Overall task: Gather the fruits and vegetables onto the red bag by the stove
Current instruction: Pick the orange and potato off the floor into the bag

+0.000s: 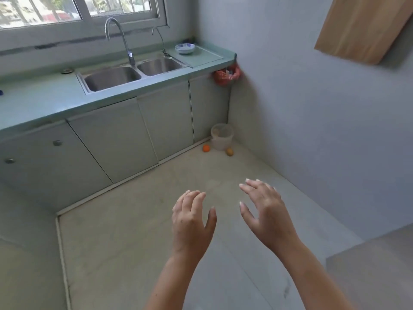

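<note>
An orange fruit (206, 148) lies on the floor by the cabinet base, left of a pale bucket (222, 136). A yellowish-brown fruit or vegetable (229, 151) lies to the bucket's right. A red plastic bag (226, 75) hangs at the countertop's right end, against the wall. My left hand (192, 222) and my right hand (267, 211) are held out over the floor, fingers spread, holding nothing, well short of the two pieces. No stove is in view.
A double steel sink (134, 72) with a tall tap (121, 39) sits in the green countertop (44, 104). A blue-patterned bowl (185, 48) stands on the counter's far right. Cabinet doors (116, 139) line the left. A wooden wall cabinet (362, 27) hangs at upper right.
</note>
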`<state>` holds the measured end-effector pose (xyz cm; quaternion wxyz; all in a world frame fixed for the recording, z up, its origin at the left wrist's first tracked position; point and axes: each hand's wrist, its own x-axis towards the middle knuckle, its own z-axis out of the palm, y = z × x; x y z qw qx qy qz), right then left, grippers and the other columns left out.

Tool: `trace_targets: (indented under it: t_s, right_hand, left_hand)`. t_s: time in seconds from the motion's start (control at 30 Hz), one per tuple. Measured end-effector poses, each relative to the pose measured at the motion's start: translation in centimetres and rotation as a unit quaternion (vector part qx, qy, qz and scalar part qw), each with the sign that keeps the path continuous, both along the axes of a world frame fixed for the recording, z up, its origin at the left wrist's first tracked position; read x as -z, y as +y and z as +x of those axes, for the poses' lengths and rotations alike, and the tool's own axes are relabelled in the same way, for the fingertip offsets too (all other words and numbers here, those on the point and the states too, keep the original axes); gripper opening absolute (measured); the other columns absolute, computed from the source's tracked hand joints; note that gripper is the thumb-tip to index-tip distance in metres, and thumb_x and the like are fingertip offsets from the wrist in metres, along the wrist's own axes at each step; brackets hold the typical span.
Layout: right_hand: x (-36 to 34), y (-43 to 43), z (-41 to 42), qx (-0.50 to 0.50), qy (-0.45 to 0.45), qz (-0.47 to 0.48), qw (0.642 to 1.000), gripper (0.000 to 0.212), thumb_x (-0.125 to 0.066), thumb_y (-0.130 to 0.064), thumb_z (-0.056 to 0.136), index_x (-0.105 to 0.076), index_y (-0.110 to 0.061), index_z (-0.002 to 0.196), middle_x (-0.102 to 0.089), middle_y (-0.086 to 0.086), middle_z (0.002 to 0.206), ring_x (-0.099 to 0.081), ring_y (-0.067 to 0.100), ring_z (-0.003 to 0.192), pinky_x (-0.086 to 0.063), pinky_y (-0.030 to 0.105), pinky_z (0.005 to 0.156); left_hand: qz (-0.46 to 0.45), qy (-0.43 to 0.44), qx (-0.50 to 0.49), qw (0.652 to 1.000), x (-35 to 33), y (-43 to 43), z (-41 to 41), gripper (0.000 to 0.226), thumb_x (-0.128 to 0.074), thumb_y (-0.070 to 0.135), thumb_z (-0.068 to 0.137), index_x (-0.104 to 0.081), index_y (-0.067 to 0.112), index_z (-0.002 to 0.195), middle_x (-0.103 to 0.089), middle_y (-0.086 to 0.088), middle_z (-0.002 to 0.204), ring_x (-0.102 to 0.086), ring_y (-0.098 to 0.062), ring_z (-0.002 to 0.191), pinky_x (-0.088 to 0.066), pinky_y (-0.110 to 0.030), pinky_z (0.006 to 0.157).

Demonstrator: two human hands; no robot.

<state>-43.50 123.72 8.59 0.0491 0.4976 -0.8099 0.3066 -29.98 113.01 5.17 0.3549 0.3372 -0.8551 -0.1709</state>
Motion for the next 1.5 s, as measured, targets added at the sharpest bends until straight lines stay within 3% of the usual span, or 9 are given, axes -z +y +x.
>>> trace_targets:
  t_s: [0.3,0.53,0.77,0.93,1.03,1.27,1.5]
  right_hand:
    - [1.4,-9.6,-6.8,0.036,-0.042,-0.007,0.998,0.044,-0.043,-0.034,0.081,-0.060,-0.010,0.114,-0.061,0.011,0.116,-0.054,0.030,0.111,-0.044,0.053,0.091]
    - [3.3,-16.6,-18.6,0.062,-0.040,-0.017,0.997,0.043,-0.043,-0.033,0.081,-0.061,-0.009,0.112,-0.062,0.012,0.114,-0.056,0.031,0.108,-0.045,0.053,0.089]
    - [2.2,-24.0,-32.1,0.070,-0.023,-0.054,0.996,0.043,-0.043,-0.032,0.081,-0.062,-0.007,0.110,-0.062,0.014,0.113,-0.051,0.026,0.107,-0.035,0.036,0.093]
    - [2.6,-28.0,-38.6,0.064,-0.028,-0.038,0.997,0.044,-0.042,-0.034,0.081,-0.062,-0.008,0.111,-0.062,0.013,0.114,-0.055,0.031,0.107,-0.044,0.050,0.092]
    - [3.8,-30.6,-41.2,0.055,-0.034,-0.027,0.998,0.045,-0.043,-0.035,0.080,-0.062,-0.008,0.110,-0.062,0.013,0.114,-0.057,0.032,0.107,-0.040,0.051,0.093]
    - [6.7,-38.8,-48.4,0.050,-0.051,-0.001,0.997,0.045,-0.043,-0.034,0.079,-0.061,-0.008,0.112,-0.063,0.012,0.113,-0.058,0.032,0.105,-0.042,0.051,0.091]
    - [10.7,-52.3,-58.9,0.071,-0.059,0.048,0.995,0.047,-0.041,-0.035,0.078,-0.061,-0.010,0.112,-0.063,0.011,0.114,-0.058,0.032,0.106,-0.040,0.055,0.091]
  left_hand:
    - [-0.004,0.003,0.045,0.999,1.6,-9.3,-7.8,0.035,-0.047,0.028,0.083,-0.063,0.005,0.103,-0.064,-0.009,0.105,-0.049,-0.024,0.110,-0.040,-0.036,0.093]
    - [-0.025,-0.011,0.047,0.999,2.9,-17.7,-18.9,0.035,-0.047,0.027,0.082,-0.063,0.003,0.102,-0.064,-0.011,0.104,-0.047,-0.024,0.110,-0.035,-0.033,0.094]
    - [-0.059,-0.034,0.071,0.995,-0.4,-25.4,-33.7,0.035,-0.047,0.029,0.082,-0.061,0.007,0.105,-0.063,-0.009,0.107,-0.051,-0.029,0.110,-0.036,-0.036,0.094]
    - [-0.044,-0.043,0.061,0.996,-0.5,-28.7,-40.3,0.035,-0.047,0.030,0.083,-0.062,0.008,0.106,-0.063,-0.007,0.109,-0.051,-0.028,0.112,-0.037,-0.037,0.097]
    - [-0.036,-0.057,0.065,0.996,0.9,-30.9,-42.1,0.034,-0.047,0.030,0.082,-0.061,0.008,0.105,-0.063,-0.007,0.107,-0.054,-0.030,0.109,-0.044,-0.041,0.092]
    - [0.010,-0.061,0.052,0.997,4.5,-40.7,-48.1,0.034,-0.047,0.028,0.082,-0.064,0.006,0.102,-0.064,-0.009,0.105,-0.047,-0.022,0.108,-0.038,-0.033,0.092]
    - [0.082,-0.054,0.054,0.994,8.9,-54.5,-58.2,0.036,-0.046,0.029,0.083,-0.063,0.005,0.103,-0.064,-0.006,0.105,-0.055,-0.025,0.103,-0.045,-0.036,0.089]
